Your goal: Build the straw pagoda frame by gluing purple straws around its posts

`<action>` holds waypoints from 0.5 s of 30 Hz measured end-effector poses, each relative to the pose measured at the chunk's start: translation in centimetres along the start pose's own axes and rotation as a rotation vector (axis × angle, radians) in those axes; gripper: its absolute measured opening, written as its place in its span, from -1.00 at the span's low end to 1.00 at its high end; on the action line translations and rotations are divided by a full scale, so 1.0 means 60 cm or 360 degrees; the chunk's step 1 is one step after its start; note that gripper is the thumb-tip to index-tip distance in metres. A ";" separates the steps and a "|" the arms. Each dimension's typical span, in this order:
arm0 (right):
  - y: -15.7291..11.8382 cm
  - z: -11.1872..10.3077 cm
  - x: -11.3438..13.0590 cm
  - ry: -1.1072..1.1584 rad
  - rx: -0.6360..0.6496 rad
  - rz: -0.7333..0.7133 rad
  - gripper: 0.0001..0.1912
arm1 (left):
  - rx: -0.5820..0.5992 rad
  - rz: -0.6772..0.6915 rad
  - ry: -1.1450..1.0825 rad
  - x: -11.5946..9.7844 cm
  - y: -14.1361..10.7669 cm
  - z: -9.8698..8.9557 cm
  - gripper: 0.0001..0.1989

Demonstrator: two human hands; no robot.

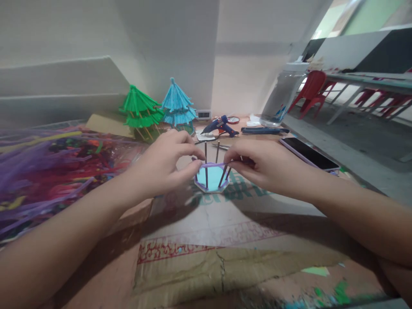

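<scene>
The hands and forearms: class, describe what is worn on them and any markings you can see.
The left hand and right hand are bare: no glove, ring or watch shows. The left forearm and right forearm are uncovered, no sleeve in view. No markings can be made out.

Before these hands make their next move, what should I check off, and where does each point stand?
1. Thin purple strip at the fingertips of left hand and right hand: ok.
2. Thin dark sticks all upright: not ok, front right one leans.
3. Pale-blue, many-sided base on the work surface: ok.
4. Dark-blue glue gun off both hands: ok.
5. Its nozzle cool: cannot tell.
</scene>
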State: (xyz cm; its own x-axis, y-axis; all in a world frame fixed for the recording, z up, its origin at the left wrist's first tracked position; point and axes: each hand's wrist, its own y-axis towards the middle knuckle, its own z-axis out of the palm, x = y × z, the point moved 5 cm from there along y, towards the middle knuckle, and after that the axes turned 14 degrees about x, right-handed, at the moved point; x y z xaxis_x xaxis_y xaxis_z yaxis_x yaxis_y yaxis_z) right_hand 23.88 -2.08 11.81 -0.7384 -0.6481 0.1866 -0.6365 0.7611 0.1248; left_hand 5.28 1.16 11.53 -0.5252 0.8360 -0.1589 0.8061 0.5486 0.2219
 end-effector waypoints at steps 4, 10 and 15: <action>-0.001 -0.001 0.002 0.0004 0.0016 0.0016 -0.85 | 0.0002 -0.0042 -0.0011 0.001 0.000 -0.001 -0.70; -0.002 -0.003 0.003 -0.0001 -0.0003 0.0015 -0.86 | -0.0020 -0.0082 0.0007 -0.001 0.001 0.009 -0.74; -0.003 -0.003 0.004 -0.0011 0.0000 0.0006 -0.86 | -0.0032 -0.0118 -0.0029 0.002 0.003 0.015 -0.75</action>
State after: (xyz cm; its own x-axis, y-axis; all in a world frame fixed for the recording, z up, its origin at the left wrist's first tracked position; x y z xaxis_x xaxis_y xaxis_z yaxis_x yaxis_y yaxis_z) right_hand 23.85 -2.36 12.02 -0.7422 -0.6454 0.1803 -0.6337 0.7635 0.1243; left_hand 5.59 1.34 10.67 -0.5784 0.7926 -0.1928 0.7592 0.6095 0.2282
